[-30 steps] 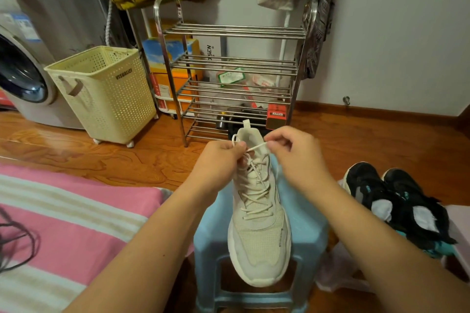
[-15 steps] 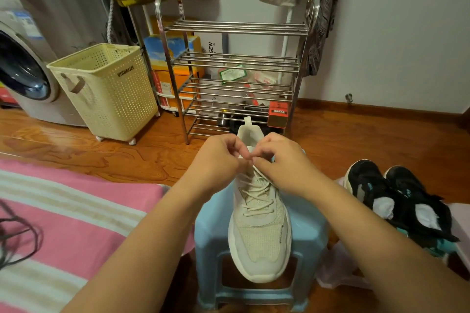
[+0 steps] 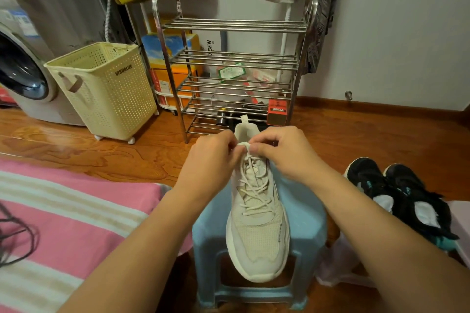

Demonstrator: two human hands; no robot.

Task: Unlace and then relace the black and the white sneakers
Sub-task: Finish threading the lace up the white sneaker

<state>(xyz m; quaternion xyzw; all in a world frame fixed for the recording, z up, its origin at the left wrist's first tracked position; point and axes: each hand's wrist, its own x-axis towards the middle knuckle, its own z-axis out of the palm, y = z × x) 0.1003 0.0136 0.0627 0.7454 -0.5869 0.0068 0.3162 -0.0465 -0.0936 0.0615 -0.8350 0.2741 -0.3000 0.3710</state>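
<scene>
The right hand [image 3: 287,154] has its fingers curled and pinches the lace [image 3: 244,145] at the top of the white sneaker [image 3: 256,213]; the left hand [image 3: 212,157] meets it from the other side, fingertips also closed on the same bit of lace. Both hands sit at the collar end, almost touching across the tongue, so neither is clearly nearer. The sneaker lies on a light blue stool [image 3: 302,213] with its long axis running away from the person: toe toward the camera, heel tab toward the metal shoe rack [image 3: 234,66]. The lacing below the hands looks crossed through all the eyelets, so the next move probably pulls sideways, across that axis. The black sneakers [image 3: 396,193] sit on the floor to the right, well apart from the hands.
</scene>
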